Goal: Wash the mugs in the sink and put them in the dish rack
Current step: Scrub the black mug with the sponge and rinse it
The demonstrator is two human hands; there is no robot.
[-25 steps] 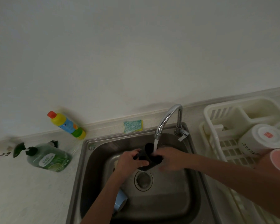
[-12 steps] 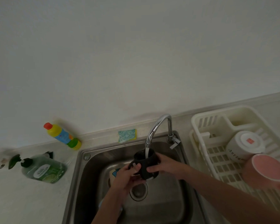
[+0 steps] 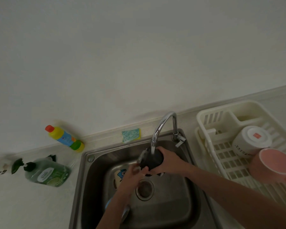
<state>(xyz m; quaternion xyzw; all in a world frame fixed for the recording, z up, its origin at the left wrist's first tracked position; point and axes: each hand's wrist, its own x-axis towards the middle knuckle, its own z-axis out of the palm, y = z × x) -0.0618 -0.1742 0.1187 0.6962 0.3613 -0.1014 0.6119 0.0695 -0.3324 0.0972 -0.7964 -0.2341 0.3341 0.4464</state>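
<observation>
Rinsing: black mug (image 3: 151,158) sits right under the running faucet (image 3: 163,124), held over the sink (image 3: 96,171) at about 12 o'clock from the drain (image 3: 144,189), tilted on its side with suds on its left end.
Right grip: right hand (image 3: 170,160) has fingers curled round the mug's body from the right, a full wrap, carrying the weight.
Left grip: left hand (image 3: 134,173) comes in at the mug's lower left; it's blurred, so whether it pinches the rim or just rubs it, I cannot tell.
Handling: likely ceramic, so stiff, fairly heavy for its size, and breakable against the steel basin. Wet and soapy means slippery, I'd judge.
Where to hold: a wrap round the barrel looks safest; the handle isn't clearly visible here.
Waiting in sink: cartoon-print mug (image 3: 120,175) at 9 o'clock from the drain, blue mug (image 3: 125,212) at 7 o'clock, partly under the left arm.
Dish rack: dish rack (image 3: 210,116) on the counter (image 3: 31,204) at 3 o'clock of the sink, with a white mug (image 3: 249,141) upside down and a pink mug (image 3: 271,164) beside it, touching.
Risk: a soapy slip when passing it across to the rack.
</observation>
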